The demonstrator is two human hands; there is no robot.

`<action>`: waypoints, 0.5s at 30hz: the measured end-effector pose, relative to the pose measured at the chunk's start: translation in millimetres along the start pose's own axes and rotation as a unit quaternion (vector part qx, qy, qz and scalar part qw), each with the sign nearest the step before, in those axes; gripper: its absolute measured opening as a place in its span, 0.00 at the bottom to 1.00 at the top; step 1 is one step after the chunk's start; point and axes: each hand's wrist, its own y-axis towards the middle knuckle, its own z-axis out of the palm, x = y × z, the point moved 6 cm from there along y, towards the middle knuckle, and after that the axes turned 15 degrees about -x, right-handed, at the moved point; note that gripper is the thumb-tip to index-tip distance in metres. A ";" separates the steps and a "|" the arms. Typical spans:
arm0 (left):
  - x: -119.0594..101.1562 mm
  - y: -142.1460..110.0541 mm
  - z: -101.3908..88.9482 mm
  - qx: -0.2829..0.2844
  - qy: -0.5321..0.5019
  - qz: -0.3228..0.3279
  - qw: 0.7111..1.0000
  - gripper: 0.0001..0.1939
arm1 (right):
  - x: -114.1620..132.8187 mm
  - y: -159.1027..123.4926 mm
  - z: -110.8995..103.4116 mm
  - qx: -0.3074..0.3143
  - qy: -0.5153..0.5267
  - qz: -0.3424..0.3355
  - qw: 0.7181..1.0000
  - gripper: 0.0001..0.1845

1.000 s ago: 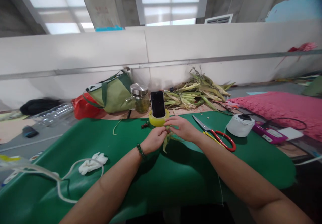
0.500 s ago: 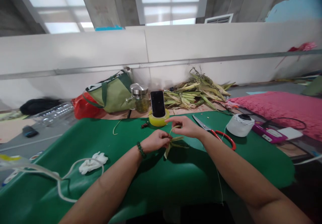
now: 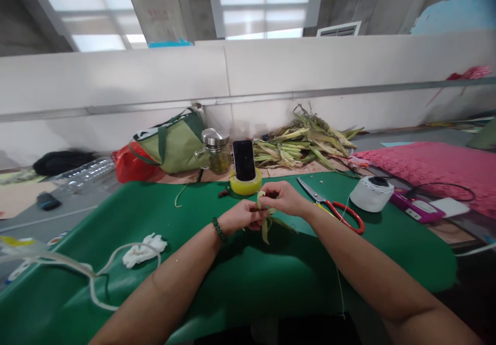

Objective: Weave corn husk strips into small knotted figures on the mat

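Note:
My left hand [image 3: 247,216], with a green bead bracelet [image 3: 218,229] at the wrist, is closed on a small bunch of pale yellow-green corn husk strips [image 3: 265,230]. The loose ends hang below the fingers and spread to the right. Just above and to the right, my right hand [image 3: 282,198] pinches an upright strip of the same husk between thumb and fingers. Where the strips cross, the fingers hide them. Red-handled scissors [image 3: 333,205] lie partly open to the right, beyond my right forearm.
A phone [image 3: 244,160] leans upright on a yellow tape roll [image 3: 246,184]. Behind stand a glass mug [image 3: 217,154], a green bag [image 3: 176,146] and a husk pile [image 3: 310,141]. A white thread spool [image 3: 371,194] is right; crumpled white tissue [image 3: 144,250] and a cable [image 3: 92,288] are left.
My right hand has closed in, its extended finger now curled, pinching the strip. The husk bunch has turned, its ends now pointing further down and right.

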 end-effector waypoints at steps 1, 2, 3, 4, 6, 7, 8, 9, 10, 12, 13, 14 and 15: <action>-1.2 -0.3 -1.2 -0.005 -0.004 -0.001 1.000 0.18 | 1.4 -0.1 -1.4 -0.002 -0.008 -0.004 1.000 0.06; -2.2 -0.7 -2.6 -0.009 -0.008 -0.002 1.000 0.18 | 3.0 -0.1 -3.2 -0.005 -0.016 -0.009 1.000 0.06; -3.2 -1.1 -3.8 -0.012 -0.012 -0.004 1.000 0.18 | 4.5 0.0 -5.2 -0.009 -0.022 -0.014 1.000 0.06; -4.3 -1.4 -4.9 -0.012 -0.017 -0.004 1.000 0.18 | 5.9 0.1 -7.0 -0.013 -0.027 -0.020 0.999 0.05; -6.3 -2.0 -5.7 -0.004 -0.027 0.004 1.000 0.20 | 7.4 0.5 -10.7 -0.026 -0.034 -0.032 0.999 0.06; -7.2 -2.0 -5.8 -0.001 -0.025 0.013 1.000 0.21 | 7.6 0.5 -12.0 -0.032 -0.036 -0.038 0.998 0.06; -7.9 -1.8 -6.1 -0.002 -0.017 0.025 1.000 0.22 | 7.5 0.5 -12.7 -0.035 -0.038 -0.046 0.998 0.06; -8.1 -1.3 -6.5 -0.008 -0.005 0.036 0.999 0.23 | 7.3 0.5 -13.0 -0.036 -0.039 -0.053 0.997 0.05; -7.7 -0.8 -6.9 -0.014 0.008 0.043 0.999 0.23 | 6.8 0.4 -13.1 -0.037 -0.040 -0.061 0.997 0.05; -5.4 0.0 -6.5 -0.017 0.022 0.039 0.999 0.22 | 5.1 0.6 -13.0 -0.039 -0.043 -0.071 0.996 0.05; -3.9 0.0 -5.6 -0.010 0.019 0.030 0.999 0.21 | 4.1 1.0 -13.4 -0.043 -0.047 -0.074 0.995 0.05; -2.4 -0.3 -4.3 0.001 0.012 0.020 1.000 0.20 | 3.3 1.4 -14.1 -0.050 -0.051 -0.077 0.995 0.05; -1.3 -0.8 -3.0 0.012 0.006 0.010 1.000 0.19 | 3.0 1.8 -14.8 -0.056 -0.056 -0.081 0.994 0.05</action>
